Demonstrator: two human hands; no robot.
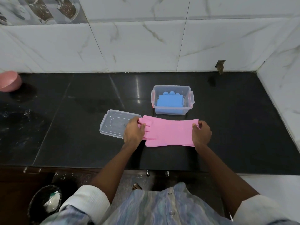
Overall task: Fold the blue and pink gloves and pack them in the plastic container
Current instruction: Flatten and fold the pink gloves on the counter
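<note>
Pink glove (168, 132) stretched between hands: left hand (134, 131) pinches fingertips, right hand (201, 133) pinches cuff.

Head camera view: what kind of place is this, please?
Probably a home kitchen. A polished black stone counter runs along a wall of white marble-look tiles, one printed with jars of food. A pink bowl sits at the counter's left end, and a lined bin stands below.

— Surfaces?
— Black polished stone countertop (65, 127); white marble-veined wall tiles (138, 46), one printed decor tile (40, 8) upper left, a chipped hole (220, 65) at the tiles' base.
— Below?
— Dark speckled floor (129, 181), black bin (43, 203).
</note>
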